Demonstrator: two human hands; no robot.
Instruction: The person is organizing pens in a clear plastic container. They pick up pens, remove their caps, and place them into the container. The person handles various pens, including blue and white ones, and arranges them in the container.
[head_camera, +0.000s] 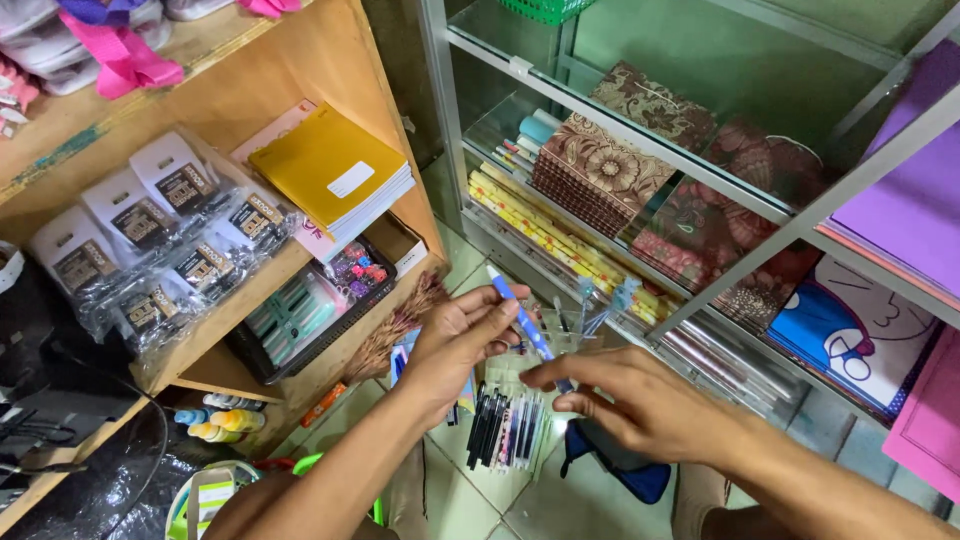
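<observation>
Bright, even, soft daylight-like light throughout, without hard shadows. Pale glare on the glass shelf (520, 120) above and beyond the grip, and shiny glints on the plastic packets (150, 240) far to its left. Slight motion blur on fingertips (530, 378) at the grip. Wide-angle bending toward the frame edges; corners softer.

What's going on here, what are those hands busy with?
A person crouches between a wooden shelf and a glass cabinet in what looks like a stationery shop. The left hand holds a blue pen between its fingers, while the right hand pinches the pen's lower end. Beneath them, a clear pack of dark pens lies on the tiled floor.
</observation>
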